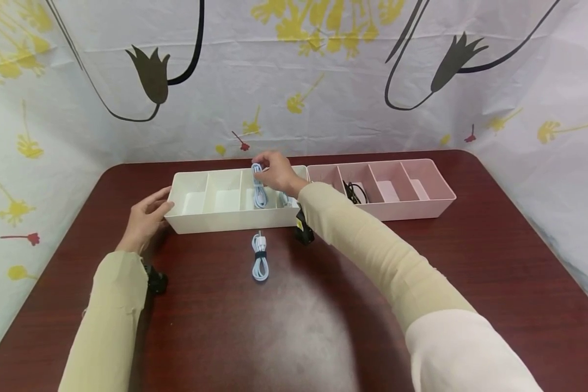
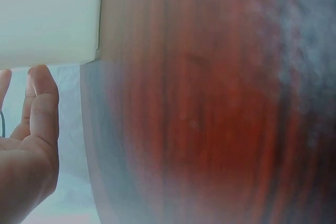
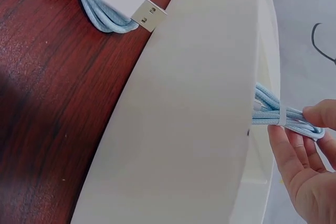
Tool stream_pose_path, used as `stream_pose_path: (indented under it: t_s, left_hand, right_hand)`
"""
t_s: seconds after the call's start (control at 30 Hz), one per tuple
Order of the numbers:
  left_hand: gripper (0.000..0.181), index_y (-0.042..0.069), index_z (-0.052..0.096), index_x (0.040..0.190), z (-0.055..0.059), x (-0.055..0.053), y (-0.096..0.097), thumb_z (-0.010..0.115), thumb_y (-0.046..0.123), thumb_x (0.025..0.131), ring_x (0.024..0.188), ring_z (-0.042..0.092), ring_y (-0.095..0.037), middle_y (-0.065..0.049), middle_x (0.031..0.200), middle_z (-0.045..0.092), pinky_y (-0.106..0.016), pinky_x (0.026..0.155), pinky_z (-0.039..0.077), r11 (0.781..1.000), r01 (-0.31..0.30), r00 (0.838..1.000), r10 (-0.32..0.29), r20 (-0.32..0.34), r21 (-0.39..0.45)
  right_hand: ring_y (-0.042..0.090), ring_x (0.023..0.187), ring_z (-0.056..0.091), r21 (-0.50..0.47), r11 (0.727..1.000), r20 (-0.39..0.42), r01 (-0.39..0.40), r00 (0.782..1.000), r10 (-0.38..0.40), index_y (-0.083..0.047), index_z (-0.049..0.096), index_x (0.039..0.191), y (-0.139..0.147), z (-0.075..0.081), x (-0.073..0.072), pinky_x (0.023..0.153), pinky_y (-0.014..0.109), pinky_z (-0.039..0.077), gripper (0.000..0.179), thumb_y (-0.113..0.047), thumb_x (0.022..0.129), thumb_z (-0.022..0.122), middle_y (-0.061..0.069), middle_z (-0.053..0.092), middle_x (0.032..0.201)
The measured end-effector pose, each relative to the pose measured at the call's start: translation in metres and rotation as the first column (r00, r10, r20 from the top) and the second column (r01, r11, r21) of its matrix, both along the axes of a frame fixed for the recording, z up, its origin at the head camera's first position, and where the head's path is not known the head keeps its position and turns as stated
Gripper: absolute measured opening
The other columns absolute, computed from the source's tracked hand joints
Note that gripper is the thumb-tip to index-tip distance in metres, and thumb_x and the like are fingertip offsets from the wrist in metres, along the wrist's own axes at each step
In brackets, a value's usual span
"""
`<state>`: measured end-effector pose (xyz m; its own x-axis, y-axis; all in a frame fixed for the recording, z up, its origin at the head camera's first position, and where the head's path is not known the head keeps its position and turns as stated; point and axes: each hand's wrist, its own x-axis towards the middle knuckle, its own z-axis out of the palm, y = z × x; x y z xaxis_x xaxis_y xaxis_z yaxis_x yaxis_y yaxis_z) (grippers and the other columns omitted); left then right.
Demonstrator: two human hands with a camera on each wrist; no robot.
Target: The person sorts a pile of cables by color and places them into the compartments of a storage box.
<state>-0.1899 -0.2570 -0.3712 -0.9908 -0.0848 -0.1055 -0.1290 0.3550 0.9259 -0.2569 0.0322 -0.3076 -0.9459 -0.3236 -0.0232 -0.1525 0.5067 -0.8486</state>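
My right hand (image 1: 276, 171) pinches one end of a bundled light blue USB cable (image 1: 259, 190) at the third compartment of the white divided box (image 1: 225, 222). In the right wrist view a pale tie wraps this cable (image 3: 294, 116), whose lower end dips behind the box wall. The left hand (image 1: 147, 218) rests its fingertips against the box's left end, fingers (image 2: 44, 108) fairly straight. More light blue cable (image 1: 285, 199) lies in the fourth compartment, partly covered by my right arm. On the table before the box lies another light blue USB cable (image 1: 260, 264) with a dark strap.
A pink divided box (image 1: 402, 211) adjoins the white one on the right, with a black cable (image 1: 355, 191) in one compartment. Both stand near the back edge of the dark red wooden table (image 1: 215, 326). Behind hangs a patterned white cloth (image 1: 323, 120).
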Motion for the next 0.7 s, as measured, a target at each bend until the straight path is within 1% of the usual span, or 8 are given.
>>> stream_pose_path:
  t_s: [0.17, 0.27, 0.43, 0.57, 0.7]
  left_hand:
    - [0.053, 0.023, 0.036, 0.137, -0.001, 0.000, 0.000, 0.051, 0.038, 0.088, 0.097, 0.047, -0.013, -0.016, 0.129, 0.038, -0.016, 0.068, 0.044, 1.000, 0.014, 1.000, -0.014, -0.008, 0.006]
    - [0.053, 0.023, 0.035, 0.137, 0.000, 0.001, -0.001, 0.050, 0.038, 0.088, 0.098, 0.047, -0.013, -0.017, 0.129, 0.038, -0.015, 0.068, 0.044, 1.000, 0.016, 1.000, -0.016, -0.011, 0.009]
    - [0.054, 0.023, 0.035, 0.137, 0.001, 0.002, -0.002, 0.050, 0.038, 0.088, 0.100, 0.046, -0.014, -0.017, 0.131, 0.037, -0.015, 0.069, 0.044, 1.000, 0.018, 1.000, -0.018, 0.002, 0.017]
    - [0.054, 0.024, 0.035, 0.137, 0.001, 0.002, -0.002, 0.050, 0.039, 0.088, 0.102, 0.046, -0.016, -0.017, 0.131, 0.036, -0.016, 0.070, 0.044, 1.000, 0.020, 1.000, -0.020, 0.011, 0.005]
    - [0.053, 0.024, 0.036, 0.137, 0.002, 0.001, -0.002, 0.051, 0.039, 0.088, 0.100, 0.046, -0.015, -0.017, 0.130, 0.038, -0.017, 0.069, 0.044, 1.000, 0.013, 1.000, -0.013, 0.012, 0.004]
  right_hand:
    - [0.019, 0.079, 0.053, 0.024, 1.000, -0.004, 0.013, 1.000, -0.013, -0.003, 0.055, 0.113, -0.002, -0.003, 0.000, 0.063, 0.024, 0.047, 0.030, -0.003, 0.083, 0.057, 0.009, 0.053, 0.096]
    - [0.019, 0.077, 0.053, 0.017, 1.000, -0.003, 0.009, 1.000, -0.009, -0.003, 0.055, 0.113, -0.005, -0.003, 0.000, 0.062, 0.023, 0.047, 0.030, -0.003, 0.083, 0.057, 0.010, 0.053, 0.095]
    - [0.019, 0.077, 0.053, 0.024, 1.000, 0.008, 0.000, 1.000, 0.000, -0.002, 0.055, 0.114, -0.009, -0.003, 0.000, 0.063, 0.023, 0.047, 0.031, -0.003, 0.083, 0.057, 0.009, 0.052, 0.095]
    - [0.018, 0.076, 0.053, 0.044, 0.999, 0.019, -0.002, 1.000, 0.001, -0.004, 0.056, 0.111, -0.012, -0.001, 0.000, 0.062, 0.023, 0.047, 0.028, -0.005, 0.083, 0.058, 0.008, 0.051, 0.094]
    - [0.017, 0.074, 0.051, 0.066, 0.998, 0.016, -0.007, 1.000, 0.006, -0.005, 0.056, 0.108, -0.014, 0.000, 0.001, 0.062, 0.022, 0.047, 0.025, -0.007, 0.084, 0.059, 0.007, 0.050, 0.092]
